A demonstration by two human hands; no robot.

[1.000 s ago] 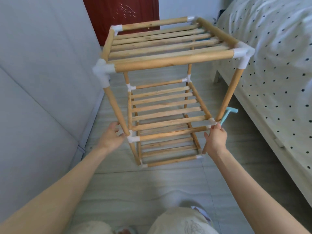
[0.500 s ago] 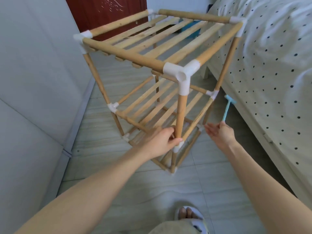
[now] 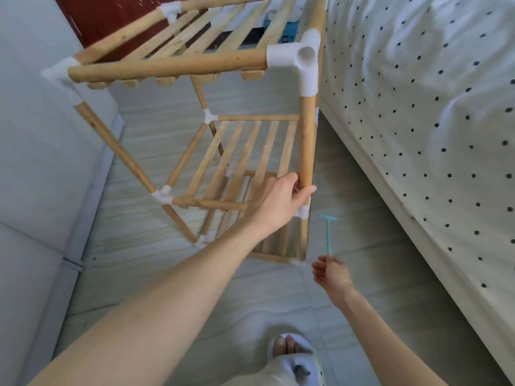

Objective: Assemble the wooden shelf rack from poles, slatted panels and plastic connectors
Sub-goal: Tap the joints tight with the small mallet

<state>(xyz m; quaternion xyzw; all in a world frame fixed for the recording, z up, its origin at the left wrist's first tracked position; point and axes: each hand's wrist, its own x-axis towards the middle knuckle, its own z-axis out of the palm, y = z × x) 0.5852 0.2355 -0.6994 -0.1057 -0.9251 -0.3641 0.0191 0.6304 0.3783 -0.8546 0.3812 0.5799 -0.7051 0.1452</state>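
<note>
We look down on a bed (image 3: 434, 112) with a dotted cover along the right and a grey wall (image 3: 30, 151) along the left, pale floor (image 3: 211, 291) running between them toward a red door (image 3: 111, 20) at the far end. The rack (image 3: 223, 151) stands on that floor between wall and bed, its three slatted tiers joined at the corners by white plastic connectors, the top tier nearest us. Our left hand (image 3: 281, 201) reaches across to the rack's near right pole (image 3: 306, 140), fingers and thumb curled round it just above the middle-tier connector (image 3: 302, 211). Our right hand (image 3: 331, 271) hangs apart from the rack, low and to the right of its foot, pinching the handle end of a small teal hammer (image 3: 328, 232), whose head points away from us and lies near that same pole without touching it. A slippered foot (image 3: 292, 352) shows at the near edge. Boxes behind the top slats at the far end are too blurred for us to identify.
</note>
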